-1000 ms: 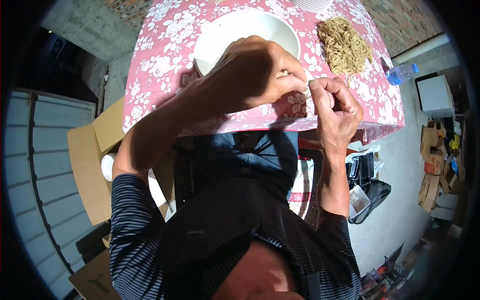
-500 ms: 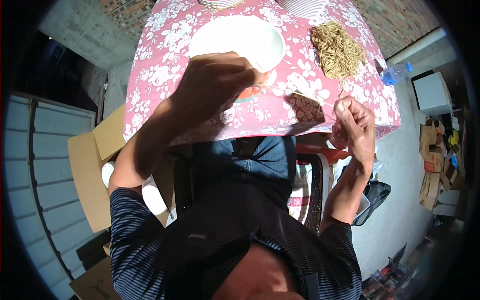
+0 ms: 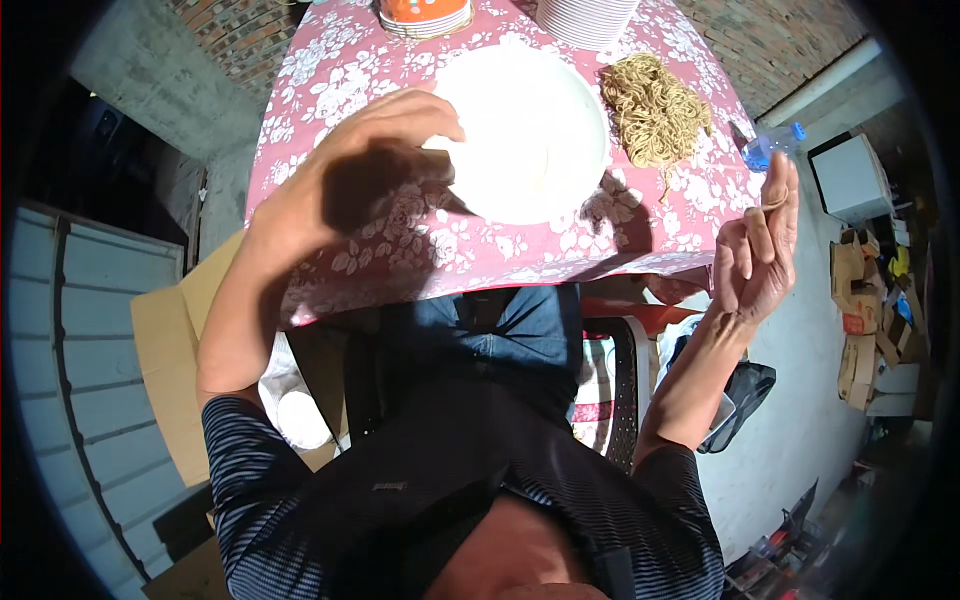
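My left hand [image 3: 385,145] curls around the left rim of a large round white bowl [image 3: 520,130], whose inside shows brightly lit. Part of its fingers lies in shadow. Beyond the table's right front corner my right hand [image 3: 755,240] is raised; some fingers are stretched and others bent. A thin, light band crosses one of its fingers, and I cannot tell whether it is string. A loose heap of tan string [image 3: 655,110] lies right of the bowl, with a short tail toward me.
A pink floral tablecloth [image 3: 340,75] covers the table. At its far side stand a white-rimmed orange stack [image 3: 425,18] and a pale stack of bowls [image 3: 585,22]. A blue-capped plastic bottle [image 3: 770,148] is at the right edge. An open cardboard box [image 3: 165,370] stands left of me.
The bowl has shifted right and toward me, and more of its round inside shows. My right hand has let go its pinch and swung up and right. The strand between my hands no longer shows.
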The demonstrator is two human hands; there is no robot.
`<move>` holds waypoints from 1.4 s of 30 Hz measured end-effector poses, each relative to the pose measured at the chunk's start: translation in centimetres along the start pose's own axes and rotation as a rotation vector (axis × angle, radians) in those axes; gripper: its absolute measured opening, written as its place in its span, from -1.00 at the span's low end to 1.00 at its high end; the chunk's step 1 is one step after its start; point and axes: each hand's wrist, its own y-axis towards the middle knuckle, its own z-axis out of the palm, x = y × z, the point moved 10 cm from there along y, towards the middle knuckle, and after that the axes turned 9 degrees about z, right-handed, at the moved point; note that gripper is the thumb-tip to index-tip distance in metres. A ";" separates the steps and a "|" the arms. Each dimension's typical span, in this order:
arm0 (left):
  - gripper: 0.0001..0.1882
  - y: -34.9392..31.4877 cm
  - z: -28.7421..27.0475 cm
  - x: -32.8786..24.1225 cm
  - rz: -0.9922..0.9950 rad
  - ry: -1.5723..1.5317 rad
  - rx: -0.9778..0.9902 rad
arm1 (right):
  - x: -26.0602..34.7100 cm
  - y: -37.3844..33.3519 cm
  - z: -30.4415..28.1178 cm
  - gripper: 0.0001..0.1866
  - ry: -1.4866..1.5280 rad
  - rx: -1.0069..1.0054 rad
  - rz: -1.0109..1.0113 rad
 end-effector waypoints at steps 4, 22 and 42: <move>-0.78 -0.8 -0.9 2.5 0.015 -0.179 0.044 | -0.6 0.4 2.0 -0.42 -0.358 0.033 -0.010; -0.66 2.4 6.9 -5.8 -0.198 0.324 -0.247 | -4.5 -0.8 1.7 -0.74 -0.779 -0.187 0.066; -0.78 -0.5 2.5 1.2 -0.284 -0.063 -0.187 | -12.0 -2.2 7.3 -0.73 -0.998 0.141 0.566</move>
